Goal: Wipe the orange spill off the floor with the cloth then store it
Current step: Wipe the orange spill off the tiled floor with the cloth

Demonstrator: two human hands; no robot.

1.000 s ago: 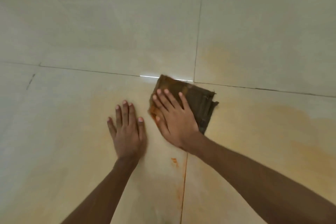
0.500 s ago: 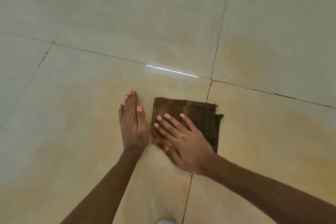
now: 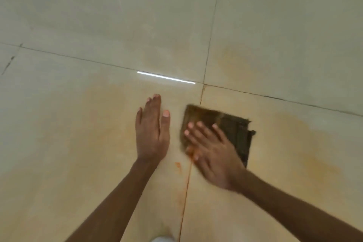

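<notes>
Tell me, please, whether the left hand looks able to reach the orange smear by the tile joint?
Probably yes: the left hand lies flat on the floor, the smear sits just beside its wrist, and nothing lies between them.

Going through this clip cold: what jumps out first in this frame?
The right hand lies flat on a dark brown cloth on the tiled floor, just right of centre. The left hand rests flat on the tile beside it, apart from the cloth. Orange smears spread over the tiles around both, and an orange line runs along the grout below the cloth.
</notes>
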